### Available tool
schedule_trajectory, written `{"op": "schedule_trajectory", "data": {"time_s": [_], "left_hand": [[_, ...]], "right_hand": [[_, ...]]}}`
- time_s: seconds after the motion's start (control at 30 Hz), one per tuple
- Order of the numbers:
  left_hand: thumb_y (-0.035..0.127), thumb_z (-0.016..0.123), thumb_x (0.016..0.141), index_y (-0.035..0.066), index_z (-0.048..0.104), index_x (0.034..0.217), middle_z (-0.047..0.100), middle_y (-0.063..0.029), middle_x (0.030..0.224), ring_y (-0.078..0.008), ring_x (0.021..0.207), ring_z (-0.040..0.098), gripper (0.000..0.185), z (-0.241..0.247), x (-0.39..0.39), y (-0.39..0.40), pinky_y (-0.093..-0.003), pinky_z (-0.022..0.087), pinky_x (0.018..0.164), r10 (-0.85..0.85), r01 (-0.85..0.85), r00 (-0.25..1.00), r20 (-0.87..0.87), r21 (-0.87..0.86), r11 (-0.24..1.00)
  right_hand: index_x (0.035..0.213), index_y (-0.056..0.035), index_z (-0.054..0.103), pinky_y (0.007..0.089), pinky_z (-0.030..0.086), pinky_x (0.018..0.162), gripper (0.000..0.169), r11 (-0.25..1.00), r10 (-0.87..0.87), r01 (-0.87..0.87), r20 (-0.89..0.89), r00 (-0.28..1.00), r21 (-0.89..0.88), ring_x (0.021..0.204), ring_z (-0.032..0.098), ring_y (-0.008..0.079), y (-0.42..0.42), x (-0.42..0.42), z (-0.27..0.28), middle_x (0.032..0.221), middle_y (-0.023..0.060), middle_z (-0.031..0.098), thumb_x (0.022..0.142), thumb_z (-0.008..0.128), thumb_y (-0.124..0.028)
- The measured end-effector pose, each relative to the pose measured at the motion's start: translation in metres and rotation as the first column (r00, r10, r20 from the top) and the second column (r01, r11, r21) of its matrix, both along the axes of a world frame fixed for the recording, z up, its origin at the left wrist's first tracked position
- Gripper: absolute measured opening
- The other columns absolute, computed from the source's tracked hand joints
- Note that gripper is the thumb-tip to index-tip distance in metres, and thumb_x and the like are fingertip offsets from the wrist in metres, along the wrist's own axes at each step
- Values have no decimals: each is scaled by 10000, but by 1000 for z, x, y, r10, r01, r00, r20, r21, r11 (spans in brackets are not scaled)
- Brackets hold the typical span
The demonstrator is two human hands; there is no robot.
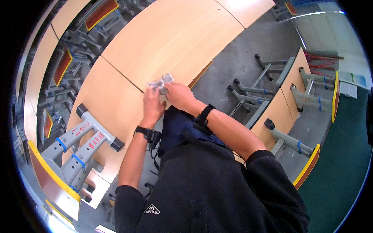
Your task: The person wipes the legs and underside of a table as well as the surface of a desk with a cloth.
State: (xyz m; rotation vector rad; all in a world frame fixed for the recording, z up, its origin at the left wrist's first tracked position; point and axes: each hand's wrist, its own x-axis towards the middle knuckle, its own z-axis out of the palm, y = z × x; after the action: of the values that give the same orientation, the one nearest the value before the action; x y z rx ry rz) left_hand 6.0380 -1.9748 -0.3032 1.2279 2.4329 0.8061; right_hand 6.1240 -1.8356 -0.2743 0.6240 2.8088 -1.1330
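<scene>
Both of my hands meet at the near edge of a wooden desktop [163, 43], close to a seam between two desks. A crumpled grey-white cloth [167, 78] is held between them, bunched up. My left hand [153, 103] grips its left side with bent fingers. From the right, my right hand [179, 94] pinches the cloth with thumb and fingers. The cloth is partly hidden by the fingers, and its outline is slightly blurred. Black straps are around both wrists.
An upturned chair [90, 131] with grey metal legs rests on the desk at left. More upturned chairs [311, 84] lie on desks at right, above grey floor [224, 64]. Further desks and chairs stand at far left. A green board [344, 151] is at far right.
</scene>
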Motion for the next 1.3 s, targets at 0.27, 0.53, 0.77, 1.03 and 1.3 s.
{"op": "schedule_trajectory", "data": {"time_s": [0.27,0.53,0.77,1.03,1.3], "left_hand": [[55,634,768,-23,532,948,532,-206,977,-391,913,562,221,-41,4,-7,-467,493,779,-120,133,987,110,-119,984],[72,647,732,-95,569,1050,554,-295,1059,-419,975,604,368,-24,-9,30,-461,517,853,-112,270,927,358,-428,863],[113,646,765,-35,568,1042,583,-269,1028,-412,915,614,323,-50,8,71,-485,520,798,-65,199,946,317,-411,890],[171,641,796,-62,523,1041,601,-286,973,-412,887,635,359,-38,20,238,-490,527,773,-89,194,970,227,-495,847],[144,444,916,-41,510,1064,643,-265,972,-397,883,657,246,-56,35,399,-490,539,746,-44,108,979,199,-322,941]], "right_hand": [[1083,10,469,468,478,864,359,973,218,-201,157,963,-116,994,575,422,-15,2,-47,1026,242,593,751,604,-4],[1032,14,463,492,468,844,359,929,306,-270,115,945,-253,995,567,438,20,-9,-52,969,247,603,734,655,-38],[1021,1,489,470,491,851,309,912,338,-314,51,940,-263,971,598,404,65,3,-74,964,225,609,742,619,-30],[996,2,510,481,493,803,286,964,163,-151,41,986,-218,933,582,439,223,22,-62,955,228,590,736,630,-13],[1055,-27,604,485,477,864,278,996,-7,16,106,994,-90,978,539,455,377,29,-59,1023,276,540,787,556,26]]}}
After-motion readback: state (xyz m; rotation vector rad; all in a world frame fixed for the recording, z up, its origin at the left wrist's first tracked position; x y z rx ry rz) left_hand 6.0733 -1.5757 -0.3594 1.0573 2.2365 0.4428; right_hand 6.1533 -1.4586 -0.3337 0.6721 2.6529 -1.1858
